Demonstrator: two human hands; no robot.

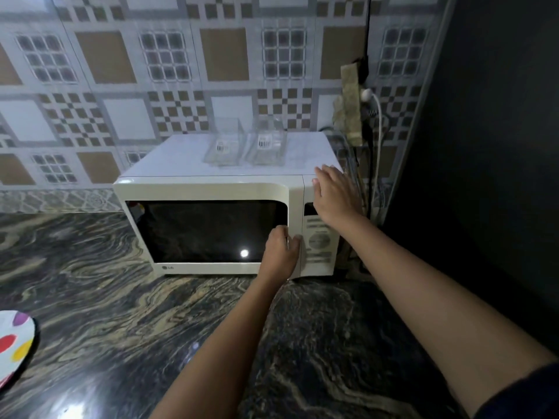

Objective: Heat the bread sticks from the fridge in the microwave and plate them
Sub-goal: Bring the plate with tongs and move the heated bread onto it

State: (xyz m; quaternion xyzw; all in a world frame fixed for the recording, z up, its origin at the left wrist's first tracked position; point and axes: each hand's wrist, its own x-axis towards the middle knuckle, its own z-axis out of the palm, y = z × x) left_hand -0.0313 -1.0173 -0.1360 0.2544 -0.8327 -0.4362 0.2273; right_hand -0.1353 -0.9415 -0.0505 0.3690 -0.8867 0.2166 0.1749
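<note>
At the door's [208,231] right edge, the left hand [281,249] is curled narrowly, fingers hooked over the seam beside the control panel [319,240] and thumb set against the frame. Up and to the right, the right hand [334,195] is laid flat with straight fingers on the top front corner of the microwave [230,160], holding nothing, apparently to brace it. The door is seen closed; its long axis runs left to right, and since the grip is at the right end, a hinge on the left is judged likely, so the swing would come toward the person and leftward. The left hand is the nearer to that edge. No bread sticks are to be seen; whether they lie behind the dark, glossy window cannot be told. The casing is smooth cream plastic with rounded corners. On its flat top two clear boxes [225,146] with barcode stickers are stood side by side, just apart. The microwave is set on a polished counter [90,297] of dark stone with wavy pale veins. A white plate [13,343] with coloured spots is cut by the left edge, well apart from the microwave. Behind, patterned tiles [106,55] are seen, and cables [378,131] hang at the right.
</note>
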